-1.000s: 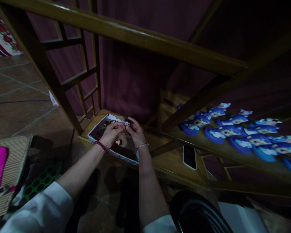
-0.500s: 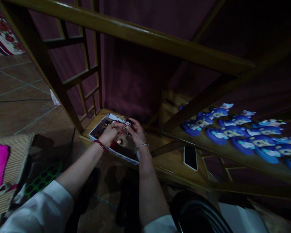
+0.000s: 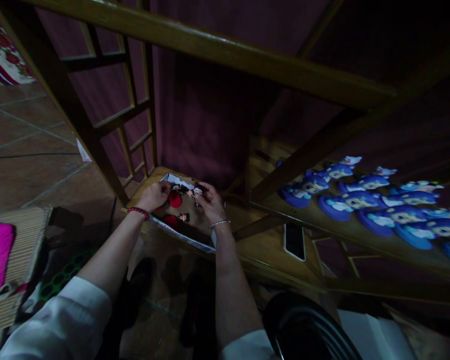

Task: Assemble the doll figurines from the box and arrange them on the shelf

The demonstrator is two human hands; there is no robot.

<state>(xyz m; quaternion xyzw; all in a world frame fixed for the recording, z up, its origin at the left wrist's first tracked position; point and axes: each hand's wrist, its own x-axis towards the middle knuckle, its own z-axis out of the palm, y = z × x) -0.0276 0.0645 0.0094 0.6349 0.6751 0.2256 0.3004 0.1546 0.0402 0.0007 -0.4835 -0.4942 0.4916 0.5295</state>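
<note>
Figurine (image 3: 198, 190) w/ black hair is pinched in R hand (image 3: 213, 205), over the box's (image 3: 189, 242) far right part, to the right of L hand (image 3: 154, 196). L fingers are curled at the far left side, nr red disc (image 3: 174, 200); whether anything's gripped there can't be told, light being poor.

- We see dimness, blackest toward two o'clock.
- Faint glare streaks the wooden rail (image 3: 210, 41) at twelve.
- Blue figurines (image 3: 356, 201) near three look stretched, soft.
</note>
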